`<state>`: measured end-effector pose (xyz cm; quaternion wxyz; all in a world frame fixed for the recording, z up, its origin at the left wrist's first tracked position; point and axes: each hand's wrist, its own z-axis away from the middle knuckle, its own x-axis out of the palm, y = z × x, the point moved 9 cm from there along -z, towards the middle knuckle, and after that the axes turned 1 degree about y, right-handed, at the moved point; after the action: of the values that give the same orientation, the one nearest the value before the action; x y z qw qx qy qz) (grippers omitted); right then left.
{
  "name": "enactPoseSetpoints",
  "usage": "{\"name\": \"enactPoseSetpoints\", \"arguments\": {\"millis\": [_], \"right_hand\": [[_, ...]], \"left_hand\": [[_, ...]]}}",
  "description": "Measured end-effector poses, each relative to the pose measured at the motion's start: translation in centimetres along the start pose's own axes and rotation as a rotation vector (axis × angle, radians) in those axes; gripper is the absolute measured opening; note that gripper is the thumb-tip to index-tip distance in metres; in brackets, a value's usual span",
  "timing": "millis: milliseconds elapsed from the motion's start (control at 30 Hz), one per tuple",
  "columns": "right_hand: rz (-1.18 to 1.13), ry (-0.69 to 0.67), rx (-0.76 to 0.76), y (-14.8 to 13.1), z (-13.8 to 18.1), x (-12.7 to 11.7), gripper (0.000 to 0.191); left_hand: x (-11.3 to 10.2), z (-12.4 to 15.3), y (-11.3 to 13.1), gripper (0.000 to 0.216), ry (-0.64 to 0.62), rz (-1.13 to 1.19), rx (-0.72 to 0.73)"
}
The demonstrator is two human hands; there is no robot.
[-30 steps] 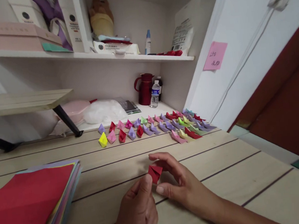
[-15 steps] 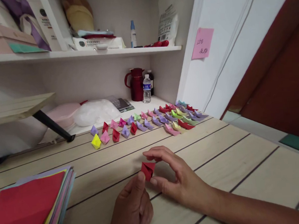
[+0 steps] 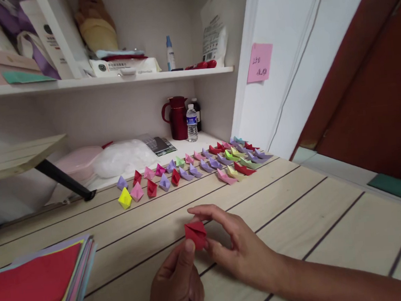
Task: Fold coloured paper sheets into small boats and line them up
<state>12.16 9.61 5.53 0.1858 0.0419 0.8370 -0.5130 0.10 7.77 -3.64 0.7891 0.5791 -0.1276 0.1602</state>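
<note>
A small piece of folded red origami paper is in front of me, above the table, with a flap along its upper part. My left hand pinches its lower left corner between thumb and curled fingers. My right hand curves around its right side. The right thumb touches the lower right edge, while the fingers arch over and behind the top; their exact contact is partly hidden. Beyond the hands stand rows of small folded paper boats in red, pink, purple, yellow and green.
A stack of coloured paper, red on top, lies at the left of the wooden table. Behind are a raised wooden stand, a plastic bag, a dark red jug and a water bottle.
The red paper has turned and now shows a broader flat face instead of an open pocket. My right thumb has come against its edge. The camera view has shifted slightly.
</note>
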Motion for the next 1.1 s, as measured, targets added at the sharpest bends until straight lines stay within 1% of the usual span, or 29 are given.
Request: {"name": "enactPoseSetpoints", "arguments": {"millis": [200, 367, 467, 600, 733, 833, 967, 1100], "right_hand": [[-0.011, 0.005, 0.036, 0.4, -0.1, -0.2, 0.045], [-0.021, -0.012, -0.018, -0.4, -0.4, -0.1, 0.036], [-0.019, -0.014, -0.02, -0.6, -0.5, -0.1, 0.032], [-0.025, -0.022, -0.022, -0.7, -0.5, 0.0, 0.034], [-0.031, -0.043, -0.019, -0.6, -0.5, 0.3, 0.04], [-0.013, -0.046, -0.004, -0.2, -0.5, 0.4, 0.044], [0.008, -0.032, 0.021, 0.4, -0.5, 0.4, 0.046], [0.014, -0.026, 0.022, 0.6, -0.5, 0.4, 0.046]], "left_hand": [[0.1, -0.1, 0.0, 0.061, -0.031, 0.0, -0.036], [0.2, -0.2, 0.2, 0.061, -0.023, -0.116, 0.005], [0.5, -0.1, 0.3, 0.058, -0.014, -0.167, 0.019], [0.0, 0.1, 0.3, 0.061, 0.047, -0.198, -0.013], [-0.2, 0.1, 0.2, 0.065, 0.048, -0.163, -0.064], [-0.2, 0.3, 0.4, 0.063, 0.061, -0.151, -0.066], [-0.1, 0.6, 0.7, 0.053, 0.107, -0.152, -0.059], [-0.3, 0.8, 0.9, 0.059, 0.145, -0.174, -0.036]]}}
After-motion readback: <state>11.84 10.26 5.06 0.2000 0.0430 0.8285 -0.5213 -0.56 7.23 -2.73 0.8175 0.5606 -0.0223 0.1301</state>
